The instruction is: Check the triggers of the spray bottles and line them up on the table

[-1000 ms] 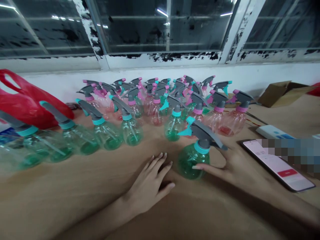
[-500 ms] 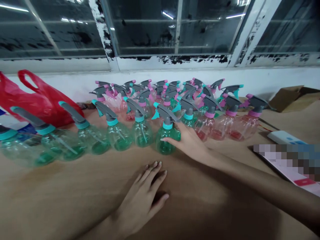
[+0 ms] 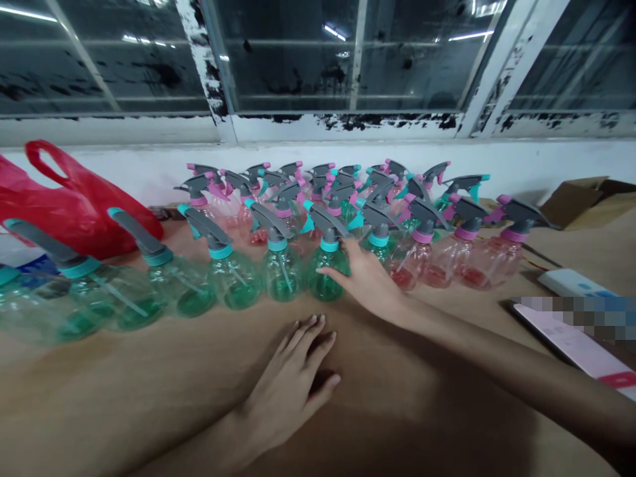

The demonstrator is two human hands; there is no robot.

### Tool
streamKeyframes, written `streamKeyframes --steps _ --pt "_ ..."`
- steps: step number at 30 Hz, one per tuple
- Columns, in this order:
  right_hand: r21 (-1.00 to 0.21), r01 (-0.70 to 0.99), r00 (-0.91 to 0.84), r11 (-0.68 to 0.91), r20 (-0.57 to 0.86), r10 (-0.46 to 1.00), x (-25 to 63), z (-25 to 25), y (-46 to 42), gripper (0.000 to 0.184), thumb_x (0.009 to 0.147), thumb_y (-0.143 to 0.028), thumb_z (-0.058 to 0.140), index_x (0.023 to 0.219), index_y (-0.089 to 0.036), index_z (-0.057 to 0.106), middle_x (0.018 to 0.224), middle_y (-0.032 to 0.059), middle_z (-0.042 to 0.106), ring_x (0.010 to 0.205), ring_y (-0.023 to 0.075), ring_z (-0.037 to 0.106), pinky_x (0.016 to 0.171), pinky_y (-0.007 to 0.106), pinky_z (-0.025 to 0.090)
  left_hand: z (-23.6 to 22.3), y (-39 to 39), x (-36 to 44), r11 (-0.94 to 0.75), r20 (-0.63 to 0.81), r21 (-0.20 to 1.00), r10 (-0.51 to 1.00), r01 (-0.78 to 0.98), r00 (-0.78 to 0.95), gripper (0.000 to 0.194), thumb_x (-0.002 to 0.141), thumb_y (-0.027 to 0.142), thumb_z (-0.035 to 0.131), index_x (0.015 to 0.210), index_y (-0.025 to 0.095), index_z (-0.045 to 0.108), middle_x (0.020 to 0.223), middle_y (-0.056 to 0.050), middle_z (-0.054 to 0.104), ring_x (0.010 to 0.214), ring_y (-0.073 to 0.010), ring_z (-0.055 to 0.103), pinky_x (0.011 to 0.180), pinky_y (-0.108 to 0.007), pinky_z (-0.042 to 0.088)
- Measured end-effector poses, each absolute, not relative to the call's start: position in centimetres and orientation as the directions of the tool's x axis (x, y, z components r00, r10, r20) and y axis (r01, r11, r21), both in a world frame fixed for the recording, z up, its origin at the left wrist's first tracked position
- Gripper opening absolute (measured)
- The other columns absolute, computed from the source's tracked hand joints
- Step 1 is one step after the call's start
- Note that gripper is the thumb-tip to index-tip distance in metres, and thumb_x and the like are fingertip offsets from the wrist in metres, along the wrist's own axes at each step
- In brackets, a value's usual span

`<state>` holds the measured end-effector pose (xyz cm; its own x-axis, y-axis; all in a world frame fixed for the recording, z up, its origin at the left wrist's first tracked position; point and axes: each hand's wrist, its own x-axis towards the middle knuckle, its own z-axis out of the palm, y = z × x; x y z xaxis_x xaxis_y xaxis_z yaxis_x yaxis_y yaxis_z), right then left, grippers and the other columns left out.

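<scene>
My right hand is wrapped round a clear green spray bottle with a turquoise collar and a grey trigger head. The thumb lies across its front; the other fingers are hidden behind it. Upright on the table, this bottle stands in the front row beside another green spray bottle. Nearer to me, my left hand rests palm down on the wooden tabletop, fingers stretched out and holding nothing. To the right of the gripped bottle stand pink spray bottles with pink collars.
Several more spray bottles crowd behind the front row, against the white wall below the windows. A red plastic bag sits at the left. On the right are a cardboard box, a white device and a phone.
The bottle in my right hand has shifted slightly left and back, closer to the green bottle beside it. My left hand stays nearly in place. The view has moved a little.
</scene>
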<state>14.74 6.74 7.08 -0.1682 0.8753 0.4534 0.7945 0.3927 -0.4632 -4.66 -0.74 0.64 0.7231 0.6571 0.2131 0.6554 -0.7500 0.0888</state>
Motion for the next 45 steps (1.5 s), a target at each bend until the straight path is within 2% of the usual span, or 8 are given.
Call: streamKeyframes --steps 7,14,18,22,28,34,40,45 --pt "-0.460 0.794 -0.167 0.398 0.464 0.870 14.9 7.3 6.6 0.057 0.085 -0.043 0.057 0.123 -0.003 0.044 0.109 0.0222 0.064 0.098 0.0334 0.063 0.076 0.040 0.050 0.2 0.5 -3.8 -0.753 0.232 0.089 0.652 0.652 0.722 0.047 0.095 0.041 0.047 0.134 0.017 0.044 0.144 -0.012 0.039 0.132 -0.0284 0.034 0.107 -0.050 0.030" --pt "-0.489 0.788 -0.126 0.374 0.467 0.875 17.6 9.7 4.2 0.043 0.083 -0.045 0.060 0.113 -0.013 0.060 0.105 0.0123 0.071 0.095 0.0292 0.067 0.082 0.042 0.051 0.0 1.3 -3.4 -0.733 0.251 0.124 0.675 0.669 0.694 0.046 0.096 0.040 0.047 0.136 0.019 0.042 0.143 -0.010 0.041 0.129 -0.0284 0.039 0.104 -0.049 0.033" --pt "-0.570 0.743 -0.086 0.351 0.439 0.894 20.3 11.1 2.5 0.024 0.083 -0.037 0.061 0.097 -0.018 0.068 0.086 0.0046 0.075 0.077 0.0214 0.070 0.072 0.035 0.054 0.2 1.8 -2.9 -0.711 0.247 0.169 0.701 0.683 0.669 0.044 0.096 0.039 0.046 0.136 0.020 0.042 0.141 -0.010 0.043 0.127 -0.0280 0.041 0.102 -0.047 0.036" --pt "-0.493 0.815 0.020 0.306 0.551 0.834 22.9 12.2 1.6 0.020 0.083 -0.039 0.061 0.091 -0.022 0.069 0.073 0.0000 0.072 0.062 0.0164 0.066 0.059 0.029 0.049 0.4 2.2 -2.5 -0.698 0.251 0.185 0.714 0.692 0.654 0.044 0.095 0.038 0.047 0.135 0.022 0.041 0.139 -0.009 0.045 0.125 -0.0275 0.042 0.102 -0.047 0.036" --pt "-0.305 0.919 0.033 0.252 0.695 0.719 24.5 12.7 3.5 0.034 0.082 -0.046 0.061 0.099 -0.017 0.066 0.092 0.0077 0.071 0.073 0.0221 0.067 0.062 0.032 0.047 0.4 2.2 -2.5 -0.681 0.241 0.201 0.731 0.704 0.638 0.043 0.094 0.036 0.049 0.134 0.023 0.041 0.139 -0.007 0.045 0.125 -0.0274 0.042 0.102 -0.048 0.035" --pt "-0.236 0.952 0.005 0.196 0.653 0.758 22.7 11.8 6.2 0.053 0.082 -0.056 0.054 0.114 -0.015 0.061 0.102 0.0124 0.071 0.087 0.0303 0.067 0.068 0.036 0.048 0.4 1.7 -2.6 -0.674 0.274 0.224 0.737 0.704 0.618 0.037 0.094 0.033 0.049 0.129 0.024 0.045 0.136 -0.006 0.047 0.125 -0.0269 0.042 0.102 -0.047 0.035" --pt "-0.164 0.979 -0.003 0.122 0.587 0.809 21.6 12.0 6.6 0.031 0.089 -0.044 0.049 0.099 -0.020 0.065 0.086 0.0074 0.075 0.073 0.0288 0.069 0.055 0.033 0.040 0.9 0.3 -2.2 -0.667 0.299 0.351 0.745 0.657 0.597 0.031 0.094 0.028 0.049 0.125 0.026 0.048 0.127 -0.005 0.053 0.117 -0.0243 0.050 0.101 -0.044 0.038" --pt "-0.152 0.982 -0.001 0.109 0.575 0.818 21.9 12.8 5.2 0.031 0.088 -0.047 0.050 0.088 -0.022 0.068 0.076 0.0063 0.074 0.068 0.0290 0.068 0.050 0.031 0.033 2.3 -0.6 -0.7 -0.614 0.288 0.500 0.783 0.611 0.551 0.028 0.094 0.028 0.049 0.122 0.029 0.049 0.123 -0.001 0.055 0.115 -0.0223 0.052 0.099 -0.041 0.042"
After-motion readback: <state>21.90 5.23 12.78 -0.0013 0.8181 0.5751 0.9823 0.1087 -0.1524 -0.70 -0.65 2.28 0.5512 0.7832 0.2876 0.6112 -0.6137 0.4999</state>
